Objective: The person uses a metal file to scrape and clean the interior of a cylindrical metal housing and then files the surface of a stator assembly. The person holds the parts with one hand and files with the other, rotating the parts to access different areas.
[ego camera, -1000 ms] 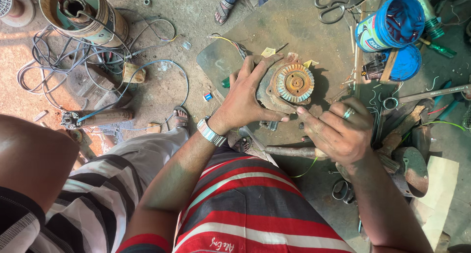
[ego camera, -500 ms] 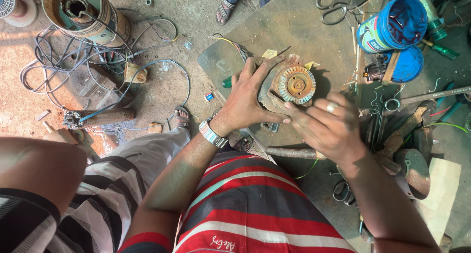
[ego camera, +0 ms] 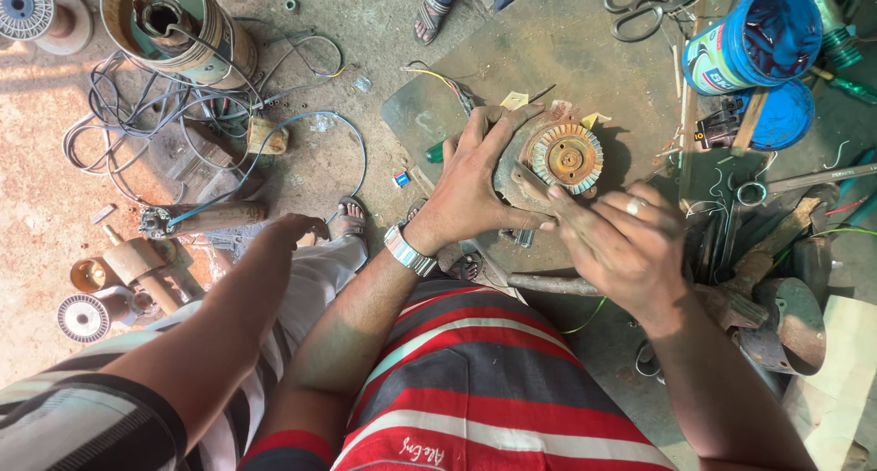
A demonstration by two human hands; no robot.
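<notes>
My left hand (ego camera: 475, 174) clamps the stator (ego camera: 566, 156) flat on the table (ego camera: 548, 51). My right hand (ego camera: 621, 243), at 5 o'clock, looks loosely closed; grip uncertain. Best keep the stator steady.

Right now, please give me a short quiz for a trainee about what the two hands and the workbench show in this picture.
1. True or false: the left hand lies on the round motor stator with its fingers spread.
2. Which hand wears a ring?
A. the left hand
B. the right hand
C. neither
3. Fill in: the blue can stands at the far right of the workbench, beside a pair of ______.

Key
1. True; the palm covers the stator's left side.
2. B; the left hand has a wristband instead.
3. Scissors.
</notes>
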